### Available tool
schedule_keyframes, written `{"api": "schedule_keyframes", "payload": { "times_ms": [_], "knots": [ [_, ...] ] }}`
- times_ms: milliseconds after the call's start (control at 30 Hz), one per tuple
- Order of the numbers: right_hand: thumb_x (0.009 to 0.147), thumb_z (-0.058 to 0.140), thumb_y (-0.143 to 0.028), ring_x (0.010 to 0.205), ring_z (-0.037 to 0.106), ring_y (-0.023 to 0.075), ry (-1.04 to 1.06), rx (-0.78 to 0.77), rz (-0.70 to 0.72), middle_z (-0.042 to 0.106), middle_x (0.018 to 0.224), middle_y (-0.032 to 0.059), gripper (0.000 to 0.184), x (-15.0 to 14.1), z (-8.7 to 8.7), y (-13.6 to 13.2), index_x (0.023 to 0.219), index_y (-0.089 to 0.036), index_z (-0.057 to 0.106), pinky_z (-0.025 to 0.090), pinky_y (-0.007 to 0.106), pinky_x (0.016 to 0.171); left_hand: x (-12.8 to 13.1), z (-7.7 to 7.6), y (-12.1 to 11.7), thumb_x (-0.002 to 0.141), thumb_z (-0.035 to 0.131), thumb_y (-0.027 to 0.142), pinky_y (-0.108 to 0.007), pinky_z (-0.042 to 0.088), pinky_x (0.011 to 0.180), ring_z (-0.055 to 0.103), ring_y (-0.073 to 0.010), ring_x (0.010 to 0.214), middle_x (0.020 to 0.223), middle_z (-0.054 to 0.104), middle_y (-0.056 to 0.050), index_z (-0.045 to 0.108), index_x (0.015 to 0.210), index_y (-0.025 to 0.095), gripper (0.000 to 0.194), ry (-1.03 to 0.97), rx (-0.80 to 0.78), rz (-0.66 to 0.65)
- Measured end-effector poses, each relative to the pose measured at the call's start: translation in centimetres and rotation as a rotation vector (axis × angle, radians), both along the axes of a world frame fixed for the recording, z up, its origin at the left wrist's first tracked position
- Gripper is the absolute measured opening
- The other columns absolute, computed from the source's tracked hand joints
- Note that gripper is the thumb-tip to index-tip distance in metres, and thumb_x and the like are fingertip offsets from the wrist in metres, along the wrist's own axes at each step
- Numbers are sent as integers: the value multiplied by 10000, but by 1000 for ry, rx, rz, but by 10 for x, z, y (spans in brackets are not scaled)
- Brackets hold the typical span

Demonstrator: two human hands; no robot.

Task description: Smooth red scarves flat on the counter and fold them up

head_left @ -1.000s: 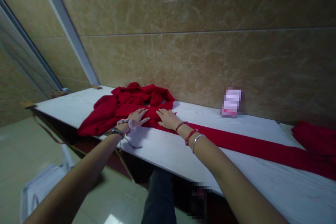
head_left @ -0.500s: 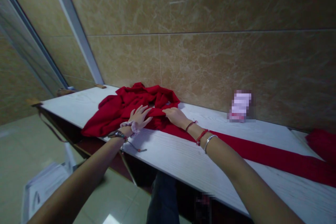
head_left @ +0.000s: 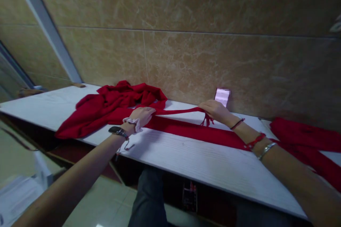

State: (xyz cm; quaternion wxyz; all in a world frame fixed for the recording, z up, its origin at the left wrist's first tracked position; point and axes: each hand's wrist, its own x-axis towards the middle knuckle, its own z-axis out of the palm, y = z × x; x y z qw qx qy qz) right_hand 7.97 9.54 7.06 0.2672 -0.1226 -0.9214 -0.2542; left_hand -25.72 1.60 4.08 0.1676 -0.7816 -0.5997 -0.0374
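A long red scarf (head_left: 191,131) with a fringed end runs in a flat strip along the white tabletop. Its left part lies in a loose, crumpled heap (head_left: 117,103). My left hand (head_left: 143,116) is closed on the scarf beside the heap. To the right, my right hand (head_left: 217,110) pinches the fringed end, and the fringe hangs beneath the fingers. Between both hands, a narrow length of the scarf is stretched a little above the table. The fingertips of my left hand are partly hidden.
Behind my right hand a pink-and-white phone-like object (head_left: 222,96) leans on the tiled wall (head_left: 181,60). More red cloth (head_left: 306,134) lies at the right of the white table (head_left: 183,159). A dark box (head_left: 189,197) sits on the shelf below. Papers (head_left: 21,195) are at lower left.
My right hand has moved right with the fringed end, drawing the strip out. My left hand's spread fingers have closed on the scarf. The view has shifted to the right.
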Motion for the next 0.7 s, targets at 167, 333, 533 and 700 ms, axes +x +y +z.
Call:
{"api": "schedule_keyframes", "payload": {
  "times_ms": [167,333,533,700],
  "knots": [
    [831,425,-131,821,600,197,-22,7,-277,675,873,99,221,119,18,-16,883,-156,639,451,334,751,39,-11,23,774,354,100,-346,377,923,505,-215,1071,1177,547,-111,549,1120,110,397,33,-1,-80],
    [823,412,-152,843,602,208,-22,-87,-560,672,895,107,247,209,-1,-45,910,-165,642,446,356,816,68,-26,37,747,412,140,-342,331,973,430,-238,1164,1291,447,-105,481,1230,128,488,25,-66,-132],
    [747,425,-54,915,600,213,-213,-277,-602,663,962,112,287,224,-62,-72,917,-148,636,445,374,861,52,-45,37,761,442,210,-403,302,983,332,-252,1235,1362,354,-92,344,1329,170,577,39,-152,-86],
    [714,378,3,1021,563,202,-117,-413,-664,606,1105,153,409,196,-90,-70,1072,-64,565,433,344,888,15,-50,29,821,405,206,-432,307,969,299,-237,1249,1380,323,-86,325,1331,172,517,52,-98,37]
  ]
}}
